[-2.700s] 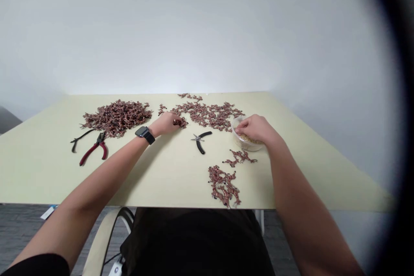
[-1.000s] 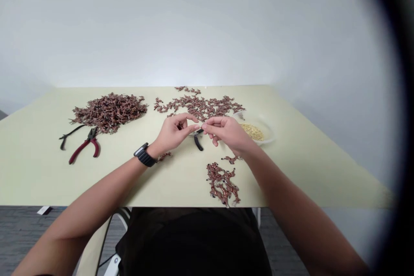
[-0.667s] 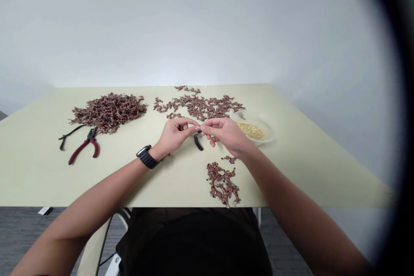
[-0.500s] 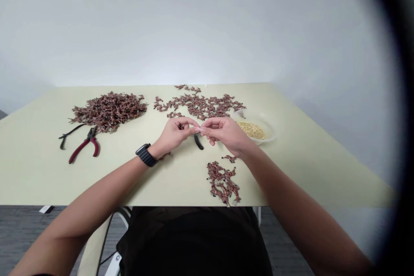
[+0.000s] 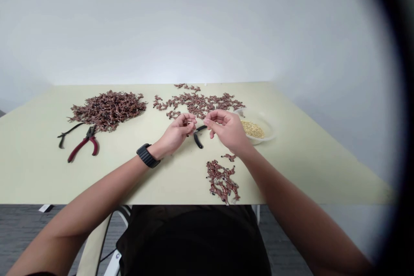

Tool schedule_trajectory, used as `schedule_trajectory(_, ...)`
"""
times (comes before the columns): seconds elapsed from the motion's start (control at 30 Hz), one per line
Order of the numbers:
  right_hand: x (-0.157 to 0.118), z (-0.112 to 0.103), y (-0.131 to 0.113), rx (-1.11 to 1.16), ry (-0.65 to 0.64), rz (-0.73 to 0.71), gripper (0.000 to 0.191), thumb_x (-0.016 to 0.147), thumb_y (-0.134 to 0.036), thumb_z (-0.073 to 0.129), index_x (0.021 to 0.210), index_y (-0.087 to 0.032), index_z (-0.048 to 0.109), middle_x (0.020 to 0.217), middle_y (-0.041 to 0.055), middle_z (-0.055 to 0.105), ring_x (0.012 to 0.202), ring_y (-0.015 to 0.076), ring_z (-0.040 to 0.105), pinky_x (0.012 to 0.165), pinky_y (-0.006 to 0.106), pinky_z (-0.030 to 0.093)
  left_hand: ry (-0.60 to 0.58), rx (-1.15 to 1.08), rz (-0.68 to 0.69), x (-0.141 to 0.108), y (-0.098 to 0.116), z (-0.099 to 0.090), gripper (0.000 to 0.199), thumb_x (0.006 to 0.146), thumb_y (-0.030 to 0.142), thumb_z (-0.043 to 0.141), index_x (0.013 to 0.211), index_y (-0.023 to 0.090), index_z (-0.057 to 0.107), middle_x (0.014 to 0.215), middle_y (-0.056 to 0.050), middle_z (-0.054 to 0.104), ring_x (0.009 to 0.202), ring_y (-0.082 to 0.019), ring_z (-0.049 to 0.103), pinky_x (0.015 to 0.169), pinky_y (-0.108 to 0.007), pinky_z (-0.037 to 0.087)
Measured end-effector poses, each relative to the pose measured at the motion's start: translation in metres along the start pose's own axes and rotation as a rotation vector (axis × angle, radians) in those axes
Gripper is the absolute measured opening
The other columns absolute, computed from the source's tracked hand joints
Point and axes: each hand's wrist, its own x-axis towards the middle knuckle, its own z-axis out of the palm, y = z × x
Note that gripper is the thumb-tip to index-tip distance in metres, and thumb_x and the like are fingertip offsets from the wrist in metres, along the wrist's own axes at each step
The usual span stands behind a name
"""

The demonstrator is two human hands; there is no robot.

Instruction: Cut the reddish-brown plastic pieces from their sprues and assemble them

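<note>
My left hand, with a black watch on the wrist, is closed above the middle of the table. Its thumb is near its curled fingers. Some brown shows between them, too small to make out. My right hand faces it a short gap away, thumb and index finger pinched; whatever they hold is too small to see. Black-handled pliers lie on the table below and between the hands, partly hidden. Nearest the right forearm lies a small group of brown animal-shaped figures.
A large heap of brown figures is at the left, with more spread behind my hands. Red-handled pliers and a dark thin-handled tool lie at left. A translucent bowl holds small gold-coloured pieces.
The hands were touching at the fingertips and have drawn apart, the right one slightly to the right. More of the black-handled pliers shows between them.
</note>
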Motion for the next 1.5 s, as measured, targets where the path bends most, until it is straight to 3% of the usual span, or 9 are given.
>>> schedule_trajectory(0.13, 0.001, 0.000, 0.007, 0.133, -0.141, 0.177, 0.027, 0.080, -0.043, 0.090, 0.085, -0.022, 0.074, 0.090, 0.0039, 0.072, 0.081, 0.0168, 0.067, 0.074, 0.034, 0.064, -0.003, -0.021, 0.002, 0.002, -0.001, -0.002, 0.036, 0.094, 0.021, 0.071, 0.128, 0.020, 0.060, 0.123, -0.012, 0.076, 0.106, -0.020, 0.073, 0.103, -0.040, 0.054)
schedule_trajectory(0.23, -0.002, 0.007, 0.010, 0.146, -0.211, 0.223, 0.026, 0.081, -0.042, 0.090, 0.085, -0.021, 0.075, 0.096, 0.0046, 0.075, 0.090, 0.0177, 0.071, 0.094, 0.040, 0.064, -0.033, 0.001, 0.021, 0.002, -0.001, -0.004, 0.042, 0.095, 0.029, 0.077, 0.132, 0.021, 0.061, 0.128, -0.013, 0.077, 0.109, -0.023, 0.075, 0.102, -0.043, 0.056)
schedule_trajectory(0.33, -0.004, 0.013, 0.011, 0.203, -0.217, 0.199, 0.026, 0.081, -0.042, 0.090, 0.086, -0.021, 0.075, 0.095, 0.0032, 0.075, 0.093, 0.0179, 0.073, 0.099, 0.042, 0.064, -0.054, 0.059, 0.026, 0.001, 0.001, -0.005, 0.040, 0.094, 0.037, 0.081, 0.127, 0.018, 0.072, 0.127, -0.015, 0.077, 0.107, -0.024, 0.075, 0.098, -0.040, 0.058)
schedule_trajectory(0.43, -0.005, 0.017, 0.012, 0.250, -0.188, 0.186, 0.026, 0.078, -0.040, 0.091, 0.087, -0.021, 0.075, 0.093, 0.0020, 0.074, 0.094, 0.0185, 0.073, 0.099, 0.042, 0.064, -0.014, 0.099, 0.010, -0.002, 0.004, -0.003, 0.039, 0.092, 0.042, 0.082, 0.121, 0.017, 0.079, 0.117, -0.013, 0.080, 0.106, -0.023, 0.075, 0.101, -0.040, 0.058)
schedule_trajectory(0.57, -0.003, 0.018, 0.012, 0.251, -0.143, 0.158, 0.025, 0.078, -0.039, 0.090, 0.089, -0.021, 0.076, 0.092, 0.0027, 0.075, 0.093, 0.0210, 0.074, 0.095, 0.043, 0.065, 0.017, 0.184, -0.070, -0.005, 0.008, 0.001, 0.043, 0.090, 0.054, 0.081, 0.095, 0.012, 0.082, 0.098, -0.011, 0.081, 0.094, -0.022, 0.077, 0.100, -0.043, 0.062)
schedule_trajectory(0.8, -0.002, 0.010, 0.006, -0.275, 0.093, -0.132, 0.012, 0.091, -0.033, 0.075, 0.087, -0.022, 0.078, 0.093, 0.0061, 0.075, 0.087, 0.0216, 0.068, 0.082, 0.039, 0.059, -0.077, 0.402, -0.062, -0.003, 0.012, 0.003, 0.048, 0.101, 0.058, 0.065, 0.097, 0.011, 0.072, 0.094, -0.010, 0.076, 0.077, -0.015, 0.072, 0.077, -0.032, 0.062)
schedule_trajectory(1.07, -0.005, 0.012, 0.007, -0.331, 0.083, -0.266, 0.008, 0.096, -0.027, 0.069, 0.092, -0.024, 0.075, 0.105, 0.0078, 0.071, 0.101, 0.0229, 0.068, 0.069, 0.032, 0.059, -0.238, 0.531, -0.071, -0.010, 0.027, 0.008, 0.039, 0.112, 0.047, 0.047, 0.095, 0.016, 0.063, 0.073, 0.000, 0.058, 0.065, -0.009, 0.053, 0.064, -0.023, 0.044)
schedule_trajectory(1.2, -0.005, 0.014, 0.008, -0.418, 0.079, -0.330, 0.007, 0.097, -0.022, 0.066, 0.093, -0.023, 0.072, 0.107, 0.0082, 0.070, 0.103, 0.0236, 0.067, 0.074, 0.035, 0.061, -0.225, 0.578, -0.092, -0.013, 0.029, 0.011, 0.043, 0.112, 0.049, 0.047, 0.085, 0.017, 0.057, 0.062, 0.003, 0.053, 0.053, -0.008, 0.044, 0.054, -0.022, 0.035)
schedule_trajectory(1.5, -0.004, 0.012, 0.012, -0.489, 0.055, -0.368, 0.007, 0.097, -0.019, 0.064, 0.095, -0.023, 0.069, 0.110, 0.0093, 0.069, 0.107, 0.0251, 0.066, 0.070, 0.034, 0.061, -0.200, 0.640, -0.065, -0.013, 0.028, 0.012, 0.042, 0.111, 0.047, 0.047, 0.082, 0.018, 0.055, 0.059, 0.003, 0.051, 0.050, -0.008, 0.041, 0.052, -0.022, 0.034)
